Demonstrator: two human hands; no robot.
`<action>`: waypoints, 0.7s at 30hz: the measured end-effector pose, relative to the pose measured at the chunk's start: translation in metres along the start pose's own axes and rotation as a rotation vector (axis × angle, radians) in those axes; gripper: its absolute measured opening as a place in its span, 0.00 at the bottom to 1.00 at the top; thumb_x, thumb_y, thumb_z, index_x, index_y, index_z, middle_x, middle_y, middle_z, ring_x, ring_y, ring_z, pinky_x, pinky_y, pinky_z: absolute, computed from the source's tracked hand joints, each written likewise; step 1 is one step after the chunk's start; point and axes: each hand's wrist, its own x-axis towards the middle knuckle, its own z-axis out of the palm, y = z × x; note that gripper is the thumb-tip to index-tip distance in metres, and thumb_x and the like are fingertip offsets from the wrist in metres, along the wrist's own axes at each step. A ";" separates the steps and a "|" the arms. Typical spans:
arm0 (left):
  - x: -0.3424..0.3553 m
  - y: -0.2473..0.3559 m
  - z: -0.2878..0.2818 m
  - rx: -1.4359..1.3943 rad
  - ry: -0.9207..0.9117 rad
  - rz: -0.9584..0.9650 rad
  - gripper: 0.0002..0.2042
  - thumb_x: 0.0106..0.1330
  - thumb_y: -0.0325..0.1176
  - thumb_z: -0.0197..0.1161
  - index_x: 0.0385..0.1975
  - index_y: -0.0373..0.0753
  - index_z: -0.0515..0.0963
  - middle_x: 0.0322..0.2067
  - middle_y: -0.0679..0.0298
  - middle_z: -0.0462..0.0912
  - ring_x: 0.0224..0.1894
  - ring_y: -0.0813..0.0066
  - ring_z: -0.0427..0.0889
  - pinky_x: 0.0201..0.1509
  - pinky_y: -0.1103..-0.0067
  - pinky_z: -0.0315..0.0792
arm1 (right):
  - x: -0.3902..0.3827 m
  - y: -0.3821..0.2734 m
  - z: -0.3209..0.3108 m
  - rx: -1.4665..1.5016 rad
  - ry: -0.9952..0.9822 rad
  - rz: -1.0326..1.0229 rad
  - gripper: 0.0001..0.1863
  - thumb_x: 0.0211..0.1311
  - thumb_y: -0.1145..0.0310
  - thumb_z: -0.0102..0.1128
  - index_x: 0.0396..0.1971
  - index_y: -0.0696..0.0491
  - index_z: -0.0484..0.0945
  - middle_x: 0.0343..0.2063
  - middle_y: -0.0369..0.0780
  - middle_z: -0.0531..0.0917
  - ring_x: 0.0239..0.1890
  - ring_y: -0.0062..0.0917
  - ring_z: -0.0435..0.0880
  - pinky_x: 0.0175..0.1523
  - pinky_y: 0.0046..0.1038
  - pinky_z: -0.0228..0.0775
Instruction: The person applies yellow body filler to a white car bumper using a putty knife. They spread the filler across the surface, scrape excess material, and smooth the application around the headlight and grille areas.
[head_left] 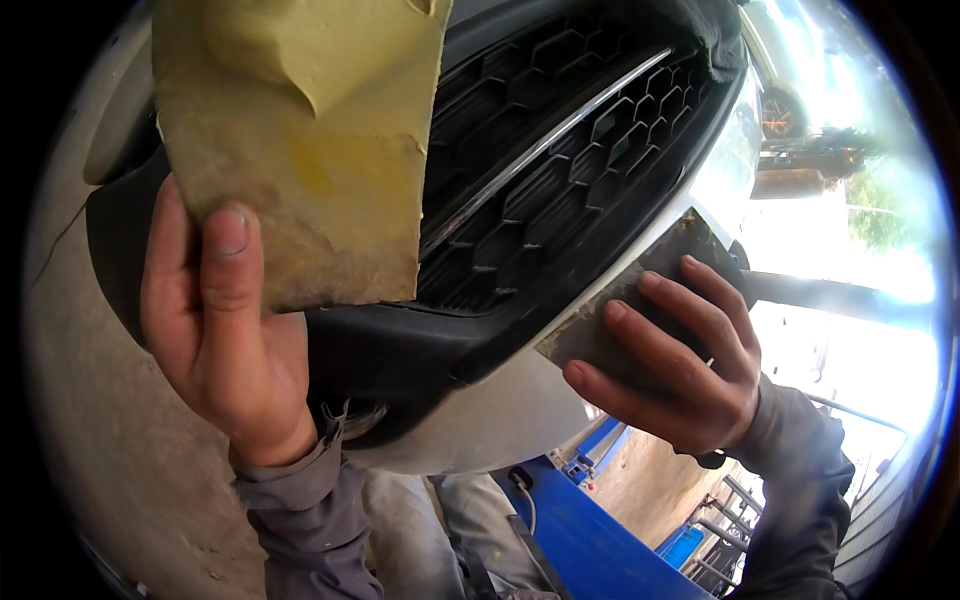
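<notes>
My left hand [228, 320] grips the lower corner of a flat board [330, 230], its thumb on the front face. The board is coated with yellowish putty [315, 55], thick and folded near the top. On the right, my right hand [690, 355] holds a dark, thin flat sheet [620, 290] with smeared edges. Its fingers lie over the sheet's face, and the thumb is hidden. The sheet is against or just in front of the pale edge of a car bumper [470, 425]; contact cannot be made out.
A black honeycomb grille [560, 170] with a chrome strip [550, 135] fills the middle, partly behind the board. Below stands a blue metal frame [590, 530]. Concrete floor [150, 470] spreads at left. Another vehicle's wheel [782, 112] shows at far right, in bright light.
</notes>
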 end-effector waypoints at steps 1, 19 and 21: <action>0.000 0.000 0.000 -0.002 -0.002 0.000 0.17 0.70 0.30 0.49 0.54 0.25 0.68 0.47 0.58 0.76 0.49 0.75 0.72 0.56 0.81 0.63 | 0.001 0.001 0.002 0.007 -0.004 -0.005 0.23 0.46 0.65 0.70 0.47 0.34 0.81 0.45 0.36 0.78 0.48 0.35 0.79 0.55 0.45 0.73; -0.001 0.007 -0.002 0.061 -0.024 -0.102 0.22 0.70 0.31 0.49 0.60 0.25 0.63 0.55 0.51 0.72 0.57 0.63 0.72 0.61 0.71 0.66 | -0.012 0.002 0.010 0.045 0.032 0.021 0.24 0.49 0.64 0.70 0.49 0.32 0.80 0.48 0.36 0.77 0.50 0.34 0.78 0.58 0.47 0.72; 0.000 0.008 -0.003 0.053 -0.043 -0.099 0.22 0.70 0.32 0.49 0.60 0.25 0.63 0.55 0.51 0.72 0.57 0.64 0.72 0.61 0.71 0.65 | -0.025 -0.003 0.025 0.023 0.116 0.029 0.22 0.50 0.63 0.69 0.49 0.32 0.80 0.50 0.35 0.76 0.52 0.33 0.77 0.58 0.47 0.72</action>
